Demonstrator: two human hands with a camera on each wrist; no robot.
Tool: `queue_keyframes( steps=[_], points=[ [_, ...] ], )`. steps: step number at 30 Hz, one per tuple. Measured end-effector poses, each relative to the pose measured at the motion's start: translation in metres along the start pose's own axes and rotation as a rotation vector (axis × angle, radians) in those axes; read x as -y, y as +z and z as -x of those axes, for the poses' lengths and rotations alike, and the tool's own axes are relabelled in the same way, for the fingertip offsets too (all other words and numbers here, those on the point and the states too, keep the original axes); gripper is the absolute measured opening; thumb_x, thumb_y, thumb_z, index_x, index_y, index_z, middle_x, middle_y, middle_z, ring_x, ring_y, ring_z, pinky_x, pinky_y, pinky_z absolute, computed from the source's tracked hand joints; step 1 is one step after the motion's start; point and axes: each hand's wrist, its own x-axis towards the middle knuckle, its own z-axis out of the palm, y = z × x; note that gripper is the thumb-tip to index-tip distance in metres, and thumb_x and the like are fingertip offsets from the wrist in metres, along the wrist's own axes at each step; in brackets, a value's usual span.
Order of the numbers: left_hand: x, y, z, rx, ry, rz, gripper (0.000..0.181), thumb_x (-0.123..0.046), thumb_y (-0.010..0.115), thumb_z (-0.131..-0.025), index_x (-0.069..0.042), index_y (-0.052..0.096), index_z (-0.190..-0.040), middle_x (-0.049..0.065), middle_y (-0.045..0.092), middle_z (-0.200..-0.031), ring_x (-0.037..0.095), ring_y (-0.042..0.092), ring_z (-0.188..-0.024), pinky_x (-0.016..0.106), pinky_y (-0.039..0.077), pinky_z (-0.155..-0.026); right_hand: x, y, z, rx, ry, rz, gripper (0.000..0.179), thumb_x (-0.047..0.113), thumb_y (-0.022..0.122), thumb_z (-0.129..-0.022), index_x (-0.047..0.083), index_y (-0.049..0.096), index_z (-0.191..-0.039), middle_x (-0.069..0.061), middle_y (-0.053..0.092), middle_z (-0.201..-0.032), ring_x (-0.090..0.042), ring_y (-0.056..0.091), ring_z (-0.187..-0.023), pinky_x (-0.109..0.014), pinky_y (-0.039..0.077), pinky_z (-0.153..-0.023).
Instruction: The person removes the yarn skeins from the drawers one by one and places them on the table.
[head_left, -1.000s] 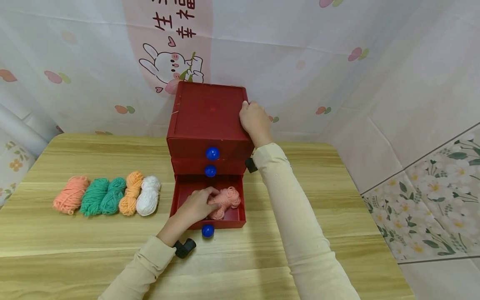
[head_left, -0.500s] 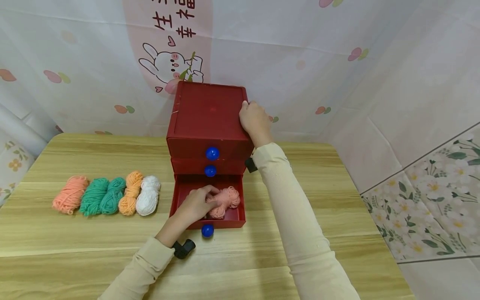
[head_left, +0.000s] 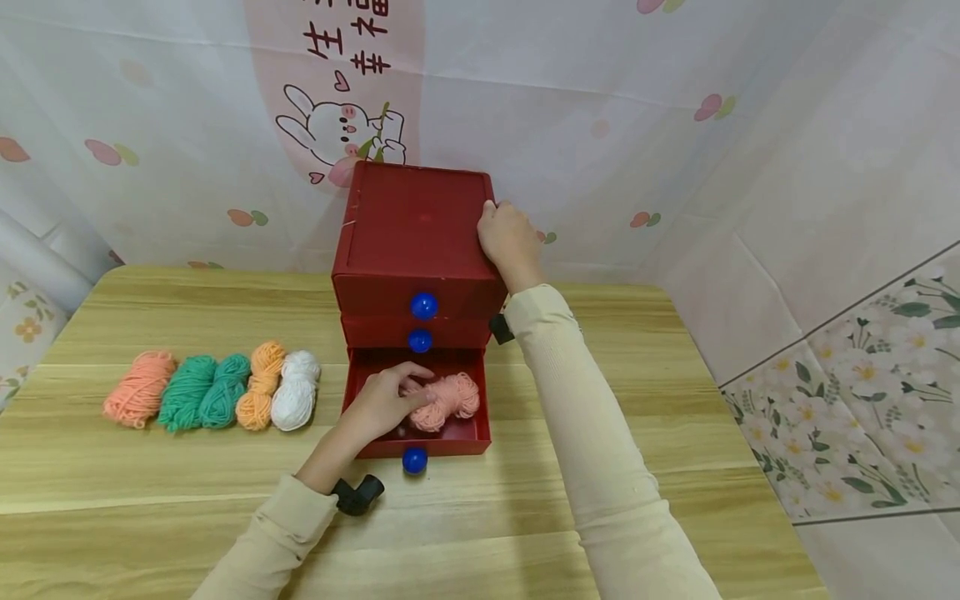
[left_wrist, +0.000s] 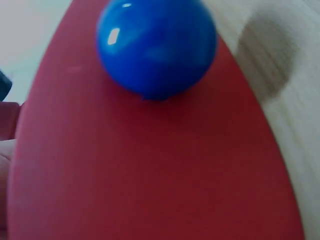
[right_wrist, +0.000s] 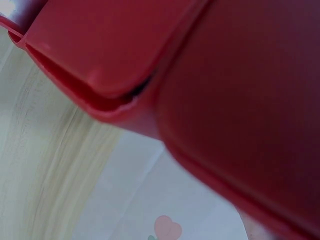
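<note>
A red drawer cabinet [head_left: 420,221] with blue ball knobs stands at the back of the wooden table, its bottom drawer [head_left: 450,447] pulled out. Inside that drawer lies a pink yarn skein [head_left: 453,396], pinched in at its middle. My left hand [head_left: 382,404] reaches over the drawer's left side, thumb and fingers apart at the skein's left end. Its wrist view is filled by the drawer front [left_wrist: 150,175] and blue knob [left_wrist: 157,45]. My right hand [head_left: 512,240] grips the upper right edge of the cabinet; some of its fingers are hidden.
Left of the cabinet, several yarn skeins lie in a row: coral [head_left: 140,390], green [head_left: 187,393], orange [head_left: 261,386] and white [head_left: 296,392]. The two upper drawers [head_left: 390,296] are closed. A printed curtain [head_left: 570,125] hangs behind the table.
My left hand has shifted left, its thumb and fingers spreading, and more of the pink skein shows. The skein's left end has moved slightly left. My right hand has stayed at the cabinet.
</note>
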Motion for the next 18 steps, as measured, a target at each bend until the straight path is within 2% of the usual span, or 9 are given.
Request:
queue_keyframes(
  steps=[5,13,18],
  points=[
    [-0.002,-0.009,0.005,-0.031,0.030,-0.008,0.030,-0.018,0.066,-0.087,-0.007,0.062,-0.114,0.007,0.069,-0.093,0.017,0.063,-0.080,0.026,0.050,-0.068,0.000,0.000,0.000,-0.007,-0.003,-0.005,0.051,0.040,0.021,-0.101,0.007,0.050,-0.128,-0.014,0.058,-0.122,-0.030,0.055,-0.111,-0.046,0.043,-0.090],
    [-0.006,-0.026,0.022,-0.069,0.086,0.059,0.029,-0.015,0.064,-0.088,-0.001,0.061,-0.113,0.013,0.068,-0.095,0.022,0.064,-0.085,0.028,0.051,-0.072,0.001,-0.001,0.002,-0.012,-0.010,-0.003,0.050,0.039,0.022,-0.101,0.006,0.051,-0.126,-0.014,0.058,-0.121,-0.030,0.056,-0.110,-0.046,0.043,-0.089],
    [-0.004,-0.041,0.035,-0.097,0.071,0.074,0.029,-0.017,0.062,-0.089,-0.004,0.061,-0.114,0.013,0.068,-0.098,0.022,0.063,-0.087,0.025,0.050,-0.069,0.001,-0.001,0.002,-0.012,-0.009,-0.008,0.050,0.038,0.022,-0.102,0.006,0.050,-0.127,-0.014,0.057,-0.122,-0.030,0.055,-0.111,-0.047,0.043,-0.091]
  ],
)
